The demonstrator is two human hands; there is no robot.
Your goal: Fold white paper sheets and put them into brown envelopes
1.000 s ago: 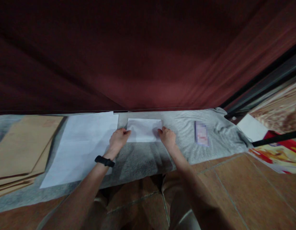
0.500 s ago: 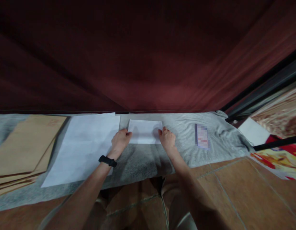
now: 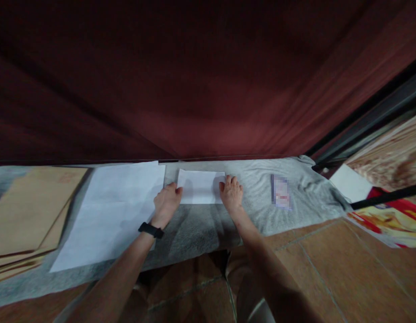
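In the head view a folded sheet of white paper (image 3: pixel 201 187) lies on the grey cloth, wider than it is deep. My left hand (image 3: pixel 166 202), with a black band on its wrist, is at the paper's left edge; its fingers are curled and the thumb meets the edge. At the right edge is my right hand (image 3: pixel 232 194), its thumb on the paper and its bent fingers just past the edge. What lies under the fingertips is hidden. Large white sheets (image 3: pixel 117 211) lie just left of my left hand.
Brown paper envelopes (image 3: pixel 33 206) are stacked at the far left of the grey cloth (image 3: pixel 194 229). A small blurred packet (image 3: pixel 281 192) lies to the right. Dark red fabric (image 3: pixel 208 103) rises behind. A black bar (image 3: pixel 386 197) and a colourful printed box (image 3: pixel 392 220) stand at the right.
The view has shifted slightly. Both hands remain at the ends of the folded paper; the fingers of my right hand have lifted and spread a little along the right edge.
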